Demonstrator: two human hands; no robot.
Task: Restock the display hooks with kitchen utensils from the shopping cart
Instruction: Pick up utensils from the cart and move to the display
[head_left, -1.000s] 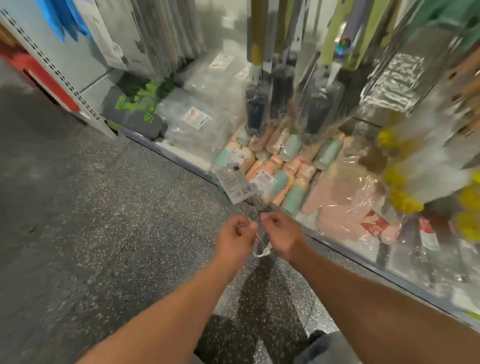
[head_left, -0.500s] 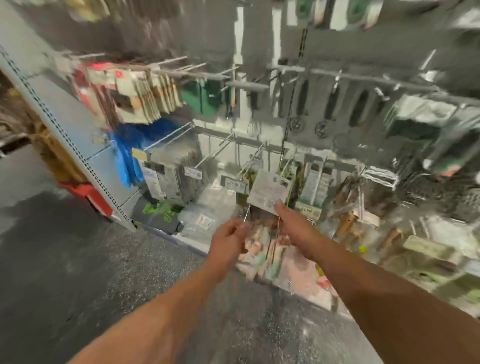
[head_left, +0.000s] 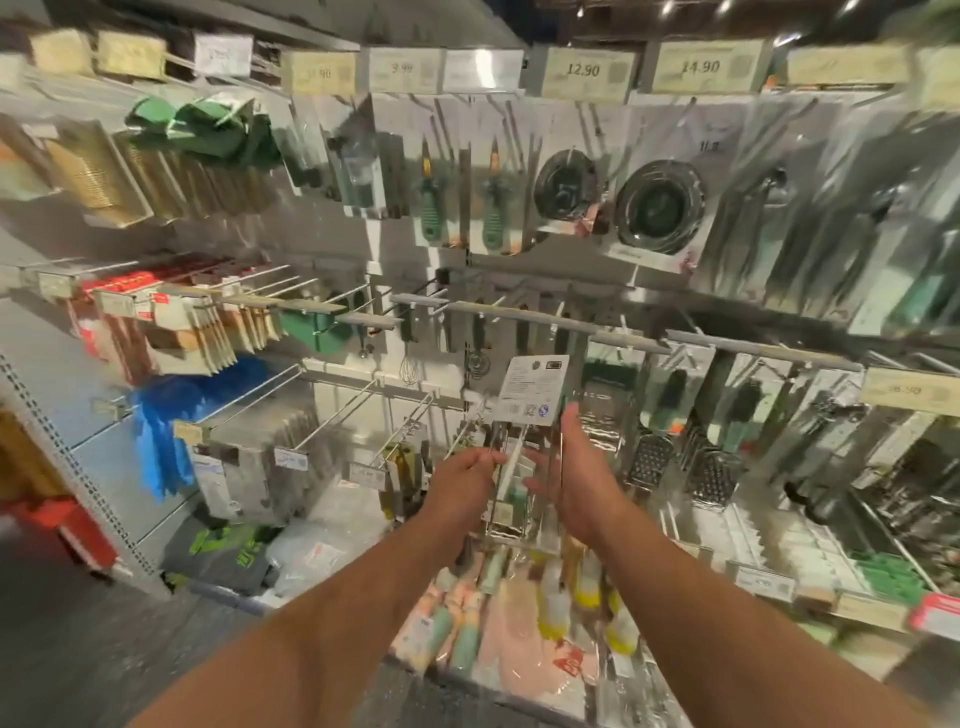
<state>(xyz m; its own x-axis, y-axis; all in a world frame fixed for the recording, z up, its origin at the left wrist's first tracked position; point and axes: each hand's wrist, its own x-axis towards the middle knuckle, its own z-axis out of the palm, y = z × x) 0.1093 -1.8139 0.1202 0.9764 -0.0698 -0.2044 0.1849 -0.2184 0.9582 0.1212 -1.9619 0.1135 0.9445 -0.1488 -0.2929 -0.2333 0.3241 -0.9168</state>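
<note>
Fingers (head_left: 485, 460) of left hand (head_left: 462, 480) curled, pinching the left edge of the packaged utensil (head_left: 519, 467). Fingers (head_left: 569, 423) of right hand (head_left: 576, 478) straight and close together, pointing up, pressed flat against the right side of the same pack. Pack held upright between both hands, in the middle of the scene, in front of the lower hooks; not possible to tell if already on a hook. White label card (head_left: 532, 389) at the top of the pack, above the fingertips, with small print and codes. Inside the clear wrap, thin metal rods and a pale green piece, blurred, exact kind of utensil not clear.

Just to the left of the hands, long bare display hooks (head_left: 332, 421) reaching toward the near side. To the right, metal graters (head_left: 649, 460) hanging in a row. Farther up, a grey rail (head_left: 519, 314) across the display, with whisks (head_left: 409, 370) and dark-handled tools under it. On the far upper row, green-handled tools (head_left: 431, 218) and round metal strainers (head_left: 660, 208) on cards, with price tags (head_left: 584, 70) above reading 12.90 and 14.90. At far left, blue packs (head_left: 166, 415) and red-and-white packs (head_left: 130, 301). Below the forearms, on the bottom shelf (head_left: 519, 686), pink, green and yellow wrapped goods (head_left: 467, 623). Grey speckled floor (head_left: 78, 649) at near left.
</note>
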